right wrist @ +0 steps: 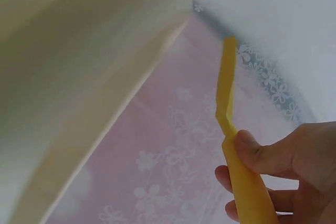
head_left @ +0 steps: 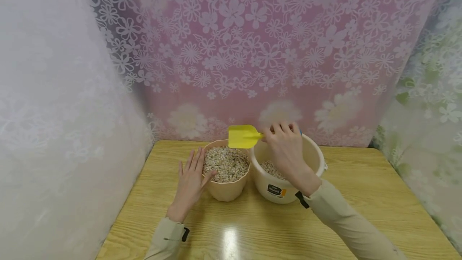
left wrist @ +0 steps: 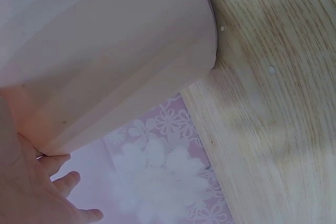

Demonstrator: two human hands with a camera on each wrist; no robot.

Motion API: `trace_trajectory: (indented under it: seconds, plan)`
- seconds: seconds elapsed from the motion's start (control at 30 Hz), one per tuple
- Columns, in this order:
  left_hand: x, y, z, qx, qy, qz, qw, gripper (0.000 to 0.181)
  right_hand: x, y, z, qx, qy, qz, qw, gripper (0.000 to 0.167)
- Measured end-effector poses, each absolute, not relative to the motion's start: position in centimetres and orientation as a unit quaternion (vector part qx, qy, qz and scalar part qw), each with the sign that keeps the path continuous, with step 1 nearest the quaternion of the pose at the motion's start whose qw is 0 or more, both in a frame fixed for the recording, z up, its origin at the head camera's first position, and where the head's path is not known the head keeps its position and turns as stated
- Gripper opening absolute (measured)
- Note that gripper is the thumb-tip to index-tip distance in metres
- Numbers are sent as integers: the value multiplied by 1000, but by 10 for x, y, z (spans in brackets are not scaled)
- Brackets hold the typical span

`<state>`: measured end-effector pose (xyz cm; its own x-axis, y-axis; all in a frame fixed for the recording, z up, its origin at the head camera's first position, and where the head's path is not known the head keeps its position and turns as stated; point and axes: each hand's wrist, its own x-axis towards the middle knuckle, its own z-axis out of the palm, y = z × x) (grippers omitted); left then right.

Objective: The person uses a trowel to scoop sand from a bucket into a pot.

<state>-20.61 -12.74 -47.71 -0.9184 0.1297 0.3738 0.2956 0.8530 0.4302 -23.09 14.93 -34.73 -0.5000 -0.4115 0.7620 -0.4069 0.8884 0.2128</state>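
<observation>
A yellow toy shovel (head_left: 243, 136) is gripped by its handle in my right hand (head_left: 286, 149). Its blade hangs over the back right rim of a peach plant pot (head_left: 226, 191), which is nearly full of small pale, gravel-like grains (head_left: 225, 165). In the right wrist view the thumb and fingers wrap the yellow handle (right wrist: 249, 192). My left hand (head_left: 189, 185) rests on the pot's left side with fingers spread and fairly straight, the thumb lying across the rim. The pot's wall (left wrist: 115, 56) fills much of the left wrist view.
Close to the pot's right stands a cream bucket (head_left: 314, 153), with similar grains (head_left: 270, 168) low inside and a dark label on its front. Both stand on a wood-grain table (head_left: 346, 187). Flowered curtains (head_left: 231, 51) hang behind and at both sides.
</observation>
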Motion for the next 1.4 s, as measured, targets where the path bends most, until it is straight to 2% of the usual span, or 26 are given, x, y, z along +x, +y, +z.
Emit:
trace_trajectory:
  seconds: [0.2,0.4,0.7,0.8,0.9,1.03,1.27,1.4]
  plan:
    - [-206,-128,-476,-116,-948,-251,159,84,-228,174,-351,207,-885,20,418,19]
    - [-205,-130,-475,-113,-951,-246,152,84,-227,205,-357,193,-885,17,423,19]
    - [-208,-103,-452,-137,-949,-215,184,86,-233,243,-368,188,-893,-52,405,17]
    - [-208,-82,-439,-160,-948,-211,177,87,-238,250,-371,188,-908,-74,367,15]
    - [-208,-59,-431,-182,-949,-203,161,86,-243,254,-373,178,-933,-99,296,15]
    - [-210,-31,-428,-202,-951,-193,136,86,-253,254,-378,173,-943,-166,229,30]
    - [-218,0,-434,-213,-958,-143,131,94,-262,243,-391,192,-912,-282,229,33]
    - [-218,6,-437,-211,-960,-127,134,94,-265,236,-401,208,-904,-315,199,35]
